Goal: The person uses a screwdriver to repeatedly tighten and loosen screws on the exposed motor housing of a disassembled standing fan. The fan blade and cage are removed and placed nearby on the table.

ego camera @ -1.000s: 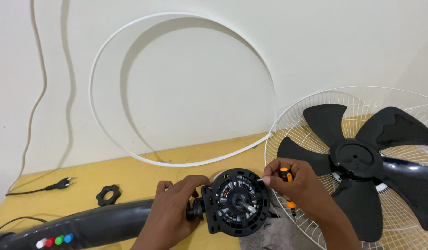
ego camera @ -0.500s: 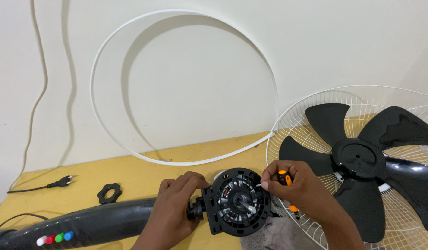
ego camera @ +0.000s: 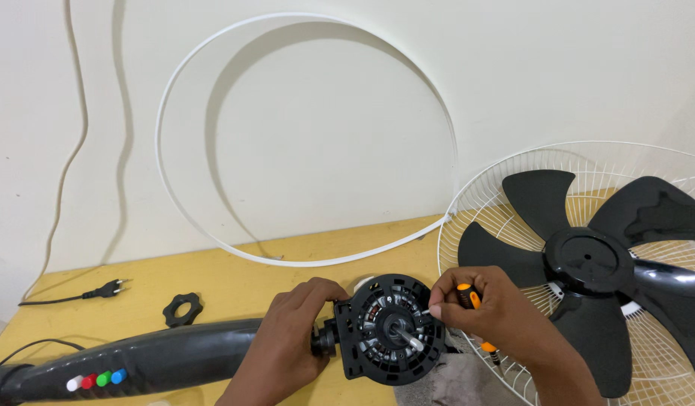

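A black fan motor point(ego camera: 389, 328) with copper windings and a steel shaft faces me at the bottom centre, joined to a black fan stand point(ego camera: 144, 362) lying on the yellow table point(ego camera: 235, 274). My left hand point(ego camera: 287, 338) grips the neck just behind the motor's left side. My right hand point(ego camera: 490, 312) holds an orange-and-black screwdriver point(ego camera: 471, 312), its tip at the motor's right rim.
A black fan blade point(ego camera: 588, 263) rests in a white wire grille point(ego camera: 505, 180) at the right. A white plastic ring point(ego camera: 212, 83) leans on the wall. A black lock nut point(ego camera: 183, 309) and a plug point(ego camera: 107, 288) lie at left. Grey cloth point(ego camera: 453, 380) sits under the motor.
The view has shifted slightly. My right hand has turned a little with the screwdriver at the motor's rim; my left hand keeps its grip.
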